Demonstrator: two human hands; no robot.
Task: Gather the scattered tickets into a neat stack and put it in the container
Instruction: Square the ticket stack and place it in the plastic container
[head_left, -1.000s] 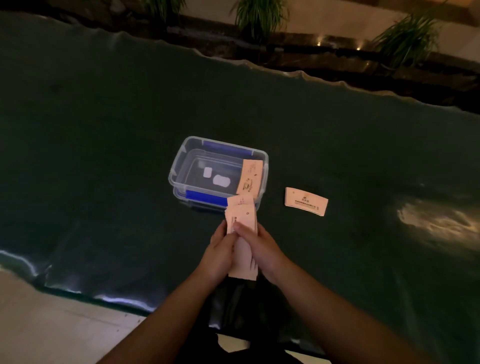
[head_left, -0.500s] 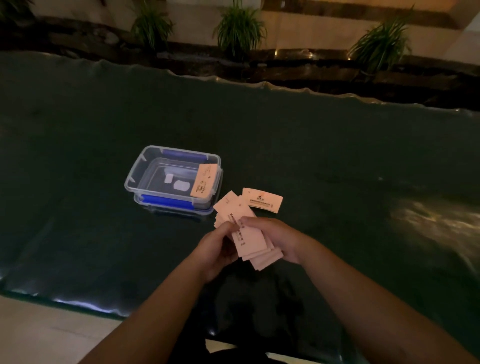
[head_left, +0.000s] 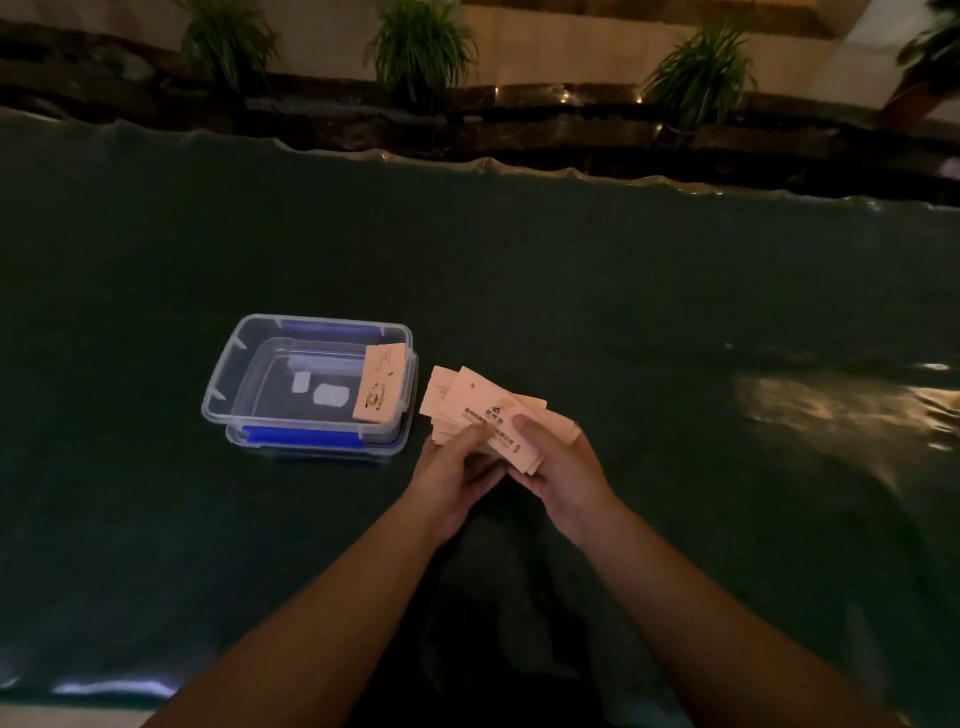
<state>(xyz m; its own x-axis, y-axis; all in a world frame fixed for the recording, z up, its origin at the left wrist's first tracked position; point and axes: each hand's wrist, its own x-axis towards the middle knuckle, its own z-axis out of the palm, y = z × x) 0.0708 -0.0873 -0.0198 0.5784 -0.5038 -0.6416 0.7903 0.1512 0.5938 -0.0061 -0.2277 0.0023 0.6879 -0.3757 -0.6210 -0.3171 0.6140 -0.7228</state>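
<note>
Both my hands hold a loose, fanned bundle of pale pink tickets (head_left: 480, 410) just right of the container. My left hand (head_left: 457, 462) grips the bundle's near left edge. My right hand (head_left: 558, 467) holds it from the right, thumb pressed on the top ticket. The clear plastic container (head_left: 234, 384) with blue clips sits on the dark green table cover, open. One ticket (head_left: 378, 383) leans inside against its right wall.
The dark green cover (head_left: 675, 322) spans the table, with a shiny wrinkled patch (head_left: 841, 405) at the right. Potted plants (head_left: 421, 47) and a dark ledge stand beyond the far edge. The near table edge (head_left: 104, 691) shows pale floor below.
The single ticket that lay on the cover right of the container is no longer there; the bundle in my hands has moved right and fanned out. The view shifted, so the container appears further left.
</note>
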